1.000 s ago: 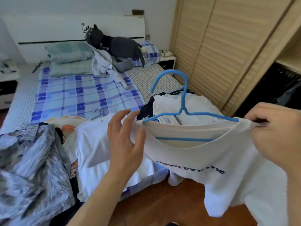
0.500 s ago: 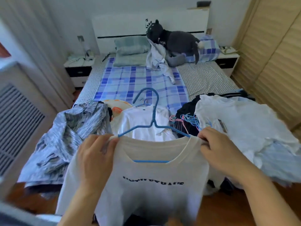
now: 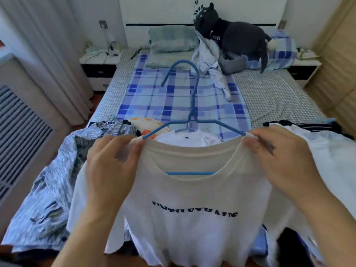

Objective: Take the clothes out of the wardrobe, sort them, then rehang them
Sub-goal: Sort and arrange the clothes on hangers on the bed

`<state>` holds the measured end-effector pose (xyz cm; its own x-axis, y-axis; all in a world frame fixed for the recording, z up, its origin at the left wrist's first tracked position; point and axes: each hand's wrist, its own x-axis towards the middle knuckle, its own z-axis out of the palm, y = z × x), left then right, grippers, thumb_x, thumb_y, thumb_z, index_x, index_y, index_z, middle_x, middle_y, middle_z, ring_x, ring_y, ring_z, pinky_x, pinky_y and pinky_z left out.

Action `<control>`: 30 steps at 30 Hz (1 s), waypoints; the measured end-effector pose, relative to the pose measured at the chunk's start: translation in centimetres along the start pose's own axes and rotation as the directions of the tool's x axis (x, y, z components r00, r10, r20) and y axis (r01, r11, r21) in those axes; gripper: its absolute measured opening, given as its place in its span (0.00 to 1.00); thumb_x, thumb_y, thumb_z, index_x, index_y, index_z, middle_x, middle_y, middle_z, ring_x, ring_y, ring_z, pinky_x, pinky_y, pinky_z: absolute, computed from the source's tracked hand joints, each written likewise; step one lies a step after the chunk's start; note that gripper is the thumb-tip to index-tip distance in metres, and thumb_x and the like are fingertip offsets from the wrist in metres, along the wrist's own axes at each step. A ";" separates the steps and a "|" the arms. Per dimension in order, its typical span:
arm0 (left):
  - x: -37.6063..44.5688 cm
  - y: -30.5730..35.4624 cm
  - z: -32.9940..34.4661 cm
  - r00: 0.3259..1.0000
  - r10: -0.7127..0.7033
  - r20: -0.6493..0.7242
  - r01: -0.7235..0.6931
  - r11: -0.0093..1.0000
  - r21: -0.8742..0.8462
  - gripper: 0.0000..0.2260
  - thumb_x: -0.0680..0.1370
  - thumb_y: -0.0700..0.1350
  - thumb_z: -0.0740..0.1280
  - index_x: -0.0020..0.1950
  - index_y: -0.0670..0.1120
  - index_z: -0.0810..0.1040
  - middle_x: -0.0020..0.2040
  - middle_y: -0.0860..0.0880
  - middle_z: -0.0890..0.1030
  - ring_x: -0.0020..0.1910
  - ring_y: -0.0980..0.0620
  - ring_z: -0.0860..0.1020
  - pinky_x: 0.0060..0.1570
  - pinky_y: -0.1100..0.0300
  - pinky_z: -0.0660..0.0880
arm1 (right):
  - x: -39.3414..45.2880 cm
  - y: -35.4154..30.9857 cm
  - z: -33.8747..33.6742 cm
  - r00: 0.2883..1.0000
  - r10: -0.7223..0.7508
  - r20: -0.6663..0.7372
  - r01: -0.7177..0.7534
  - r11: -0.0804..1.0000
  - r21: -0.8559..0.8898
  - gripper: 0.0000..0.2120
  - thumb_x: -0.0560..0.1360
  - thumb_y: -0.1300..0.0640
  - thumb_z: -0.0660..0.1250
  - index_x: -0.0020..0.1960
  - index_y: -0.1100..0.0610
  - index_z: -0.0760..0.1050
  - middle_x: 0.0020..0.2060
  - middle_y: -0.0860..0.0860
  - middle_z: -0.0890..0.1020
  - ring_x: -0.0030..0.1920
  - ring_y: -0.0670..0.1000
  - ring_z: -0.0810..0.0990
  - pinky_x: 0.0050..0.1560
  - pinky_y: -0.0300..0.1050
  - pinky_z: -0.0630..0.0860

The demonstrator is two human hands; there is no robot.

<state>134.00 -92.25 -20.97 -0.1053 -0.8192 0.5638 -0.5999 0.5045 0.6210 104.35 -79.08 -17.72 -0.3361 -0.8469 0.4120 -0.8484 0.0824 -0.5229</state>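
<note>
White T-shirt (image 3: pixel 188 199) with dark letters, on blue hanger (image 3: pixel 189 105), held up over foot of bed (image 3: pixel 173 101). Left hand (image 3: pixel 109 164) pinching one shoulder, right hand (image 3: pixel 277 158) pinching the other. Gray plush cat (image 3: pixel 235 35) far back by pillows.

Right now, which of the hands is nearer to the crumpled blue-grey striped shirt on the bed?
Left. The left hand grips the T-shirt shoulder just beside that shirt; the right hand is across the collar.
</note>
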 end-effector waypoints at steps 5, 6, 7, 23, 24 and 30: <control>12.6 -11.2 15.9 0.972 -0.075 0.224 0.055 0.994 0.094 0.13 0.80 0.56 0.67 0.51 0.48 0.84 0.46 0.48 0.83 0.50 0.45 0.78 0.53 0.53 0.70 | 15.4 9.3 15.6 0.998 0.056 -0.032 -0.061 0.982 -0.176 0.11 0.81 0.49 0.61 0.51 0.53 0.80 0.42 0.50 0.80 0.46 0.55 0.76 0.49 0.51 0.72; 14.2 -13.3 19.3 0.957 -0.093 0.274 0.062 0.991 0.118 0.13 0.80 0.56 0.67 0.51 0.49 0.84 0.47 0.48 0.83 0.50 0.45 0.78 0.52 0.53 0.71 | 17.7 11.7 19.1 0.996 0.081 -0.028 -0.085 0.973 -0.212 0.11 0.81 0.50 0.61 0.52 0.54 0.79 0.43 0.52 0.80 0.47 0.57 0.76 0.49 0.53 0.72; 15.7 -16.1 23.6 0.939 -0.124 0.322 0.088 0.988 0.125 0.13 0.80 0.57 0.66 0.52 0.50 0.84 0.47 0.48 0.83 0.50 0.46 0.78 0.51 0.52 0.72 | 20.1 14.8 23.5 0.993 0.119 -0.022 -0.121 0.963 -0.242 0.10 0.81 0.52 0.62 0.52 0.56 0.79 0.43 0.54 0.79 0.47 0.60 0.76 0.49 0.54 0.72; 7.1 -42.1 55.5 0.692 -0.225 0.686 -0.167 0.874 0.455 0.25 0.82 0.65 0.51 0.78 0.59 0.61 0.70 0.47 0.71 0.67 0.39 0.67 0.64 0.42 0.64 | 20.4 41.7 56.4 0.938 0.238 0.252 0.004 0.718 -0.696 0.18 0.81 0.47 0.57 0.65 0.54 0.74 0.51 0.58 0.78 0.49 0.63 0.74 0.47 0.57 0.75; 7.9 -41.7 55.2 0.688 -0.223 0.691 -0.183 0.868 0.462 0.25 0.82 0.66 0.51 0.77 0.59 0.62 0.69 0.48 0.72 0.66 0.39 0.68 0.62 0.42 0.66 | 21.2 41.2 56.0 0.943 0.204 0.264 0.036 0.723 -0.690 0.18 0.81 0.48 0.56 0.64 0.55 0.75 0.50 0.58 0.78 0.48 0.63 0.75 0.45 0.58 0.76; 12.8 -41.1 58.0 0.614 -0.293 0.733 -0.181 0.851 0.492 0.19 0.84 0.63 0.51 0.67 0.61 0.75 0.60 0.46 0.75 0.62 0.40 0.71 0.56 0.44 0.70 | 25.5 41.1 57.7 0.853 0.409 0.325 -0.128 0.766 -0.629 0.16 0.84 0.49 0.55 0.65 0.50 0.76 0.55 0.57 0.77 0.53 0.63 0.74 0.52 0.53 0.75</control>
<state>111.34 -139.27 -70.87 -0.4702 -0.8507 -0.2349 -0.8820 0.4437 0.1585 84.49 -127.63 -71.74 -0.5012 -0.8589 -0.1050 -0.8645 0.5024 0.0162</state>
